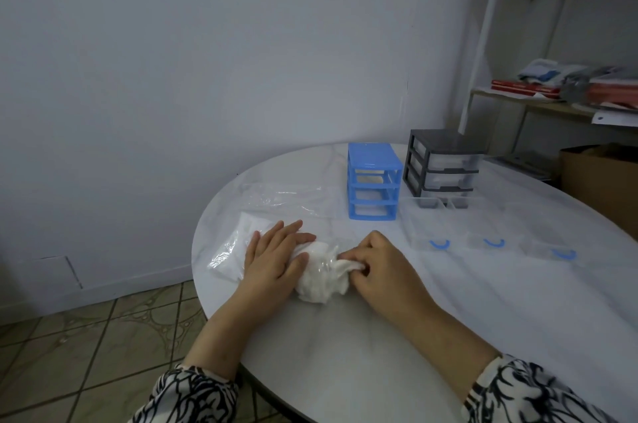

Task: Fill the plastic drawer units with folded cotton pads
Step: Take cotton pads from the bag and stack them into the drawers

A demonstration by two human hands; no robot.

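A clear plastic bag of white cotton pads (321, 279) lies on the round white table (448, 319) in front of me. My left hand (272, 258) rests flat on the bag's left side with straight fingers. My right hand (376, 263) pinches a bunch of white cotton at the bag's right end. Further back stands a blue drawer frame (373, 180) with its three slots empty. Right of it stands a dark grey drawer unit (442, 163) with clear drawers in it. Three clear drawers with blue handles (490, 241) lie in a row on the table to the right.
A second bag of cotton pads (234, 250) and an empty clear bag (286, 198) lie left of the blue frame. Two small clear drawers (443, 203) sit before the grey unit. A shelf rack (552, 94) and a cardboard box (600, 177) stand at the right.
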